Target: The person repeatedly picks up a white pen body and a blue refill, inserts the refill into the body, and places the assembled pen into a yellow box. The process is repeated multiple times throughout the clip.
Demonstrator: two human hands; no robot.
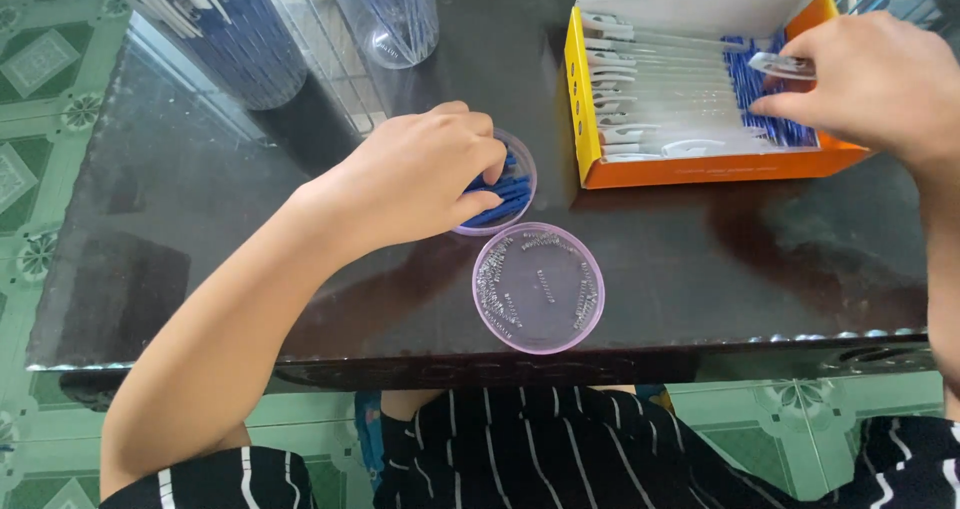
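Note:
My left hand (420, 174) reaches into a small round purple-rimmed dish (522, 174) of blue pen parts (505, 199), its fingers curled among them. What it grips is hidden. My right hand (870, 79) hovers over an orange box (700, 164) of clear pen barrels with blue ends, pinching one clear pen piece (780, 65) above the rows. A second round dish (538, 287) holding several small metal springs sits near the table's front edge.
The dark glass table (200, 219) has its front edge close to my striped clothing. Two tall clear jars (225, 29) (392, 14) of pen parts stand at the back left. Green tiled floor lies around.

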